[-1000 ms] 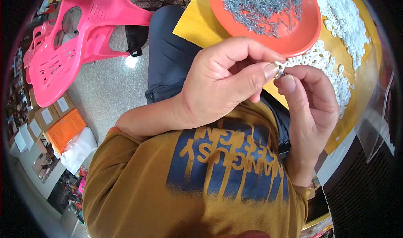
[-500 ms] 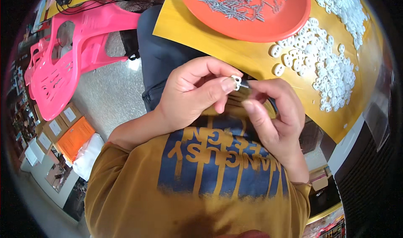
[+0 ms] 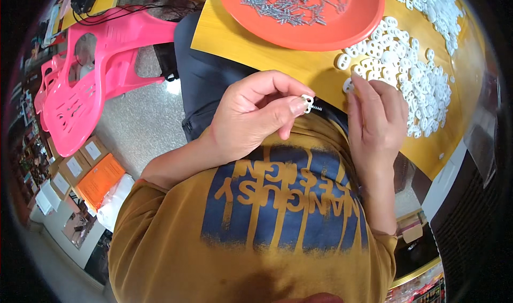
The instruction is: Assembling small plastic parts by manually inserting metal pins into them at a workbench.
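Pinched between the thumb and forefinger of my left hand point(image 3: 254, 116) is a small white two-holed plastic piece point(image 3: 308, 103). A thin threaded screw point(image 3: 317, 108) sticks out of it to the right. My right hand point(image 3: 378, 113) reaches over the table's near edge, its thumb and fingertips closing on another white two-holed plastic piece point(image 3: 348, 85), which they partly cover. Beyond it spreads a heap of similar white pieces point(image 3: 430, 100). An orange-red plate point(image 3: 352, 28) holding many grey screws point(image 3: 294, 6) rests on the yellow table point(image 3: 230, 38).
A second white heap point(image 3: 435, 14) lies at the far right. To the left stands a pink plastic chair point(image 3: 75, 110) with black cables point(image 3: 128, 10) above it. Cardboard boxes point(image 3: 75, 166) and an orange packet point(image 3: 99, 180) are at lower left. My lap lies beneath my hands.
My right hand has left the screw and moved right and up to a loose white piece on the table. My left hand keeps its pinch. The view has shifted slightly.
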A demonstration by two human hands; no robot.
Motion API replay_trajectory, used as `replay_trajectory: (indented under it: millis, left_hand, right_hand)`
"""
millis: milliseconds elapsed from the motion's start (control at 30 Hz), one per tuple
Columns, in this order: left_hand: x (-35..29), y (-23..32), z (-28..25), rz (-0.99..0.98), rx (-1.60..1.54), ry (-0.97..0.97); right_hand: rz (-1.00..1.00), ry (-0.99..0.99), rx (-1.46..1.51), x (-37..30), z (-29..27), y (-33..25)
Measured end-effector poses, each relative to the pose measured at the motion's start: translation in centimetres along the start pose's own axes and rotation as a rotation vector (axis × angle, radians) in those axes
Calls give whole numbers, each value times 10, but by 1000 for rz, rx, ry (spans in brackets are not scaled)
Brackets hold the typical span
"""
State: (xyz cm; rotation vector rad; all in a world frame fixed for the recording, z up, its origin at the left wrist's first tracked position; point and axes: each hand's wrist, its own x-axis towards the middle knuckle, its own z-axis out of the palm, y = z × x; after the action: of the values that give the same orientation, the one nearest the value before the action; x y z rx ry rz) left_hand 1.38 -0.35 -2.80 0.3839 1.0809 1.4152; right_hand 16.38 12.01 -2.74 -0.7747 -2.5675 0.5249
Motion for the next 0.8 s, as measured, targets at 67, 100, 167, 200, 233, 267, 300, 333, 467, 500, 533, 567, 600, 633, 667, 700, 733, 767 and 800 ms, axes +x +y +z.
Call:
replay_trajectory:
  millis: [67, 100, 167, 200, 233, 267, 300, 333, 467, 500, 533, 567, 600, 633, 667, 700, 733, 767, 800]
  left_hand:
    - [-1, -1, -2, 16, 16, -1]
    - [-1, -1, -3, 27, 32, -5]
    - [-3, -1, -3, 30, 27, 1]
    - [-3, -2, -3, 30, 24, 4]
    - [-3, -1, -2, 33, 22, 6]
    - [-3, -1, -1, 32, 40, 24]
    - [-3, -1, -1, 31, 58, 42]
    - [-4, -1, -1, 34, 57, 43]
    - [-5, 2, -3, 16, 31, 21]
    - [-5, 3, -3, -9, 16, 10]
    - [-5, 3, -3, -7, 15, 12]
    - [-5, 3, -4, -4, 21, 12]
    - [-4, 2, -4, -2, 27, 12]
    - [-4, 2, -5, -1, 26, 13]
    - [-3, 3, -5, -1, 20, 12]
    - [-3, 3, -6, 0, 13, 12]
    - [-3, 2, -6, 3, 13, 12]
    - [-3, 2, -6, 7, -9, 13]
    - [-3, 1, -6, 12, -30, 14]
  right_hand:
    - [-11, -59, -72, 2, 0, 2]
    - [-16, -59, -73, 2, 0, 3]
    - [-48, -85, -81, 2, 2, 6]
    - [-53, -86, -82, 3, 1, 6]
    - [-50, -98, -67, 4, 1, 6]
    - [-48, -110, -51, 5, 1, 6]
    - [-52, -111, -51, 6, 0, 6]
    - [-59, -123, -45, 8, -1, 5]
    - [-82, -149, -20, 12, -1, 3]
    - [-82, -149, -22, 13, -1, 3]
    - [-85, -178, -21, 14, -1, 4]
    - [-89, -206, -19, 15, -1, 4]
    - [-91, -207, -18, 17, -2, 4]
    - [-95, -230, -27, 18, -4, 3]
    - [-99, -253, -36, 20, -5, 3]
    - [-102, -253, -36, 22, -5, 3]
    - [-111, -265, -35, 23, -6, 4]
    - [-122, -275, -34, 24, -7, 4]
    - [-128, -272, -36, 25, -8, 3]
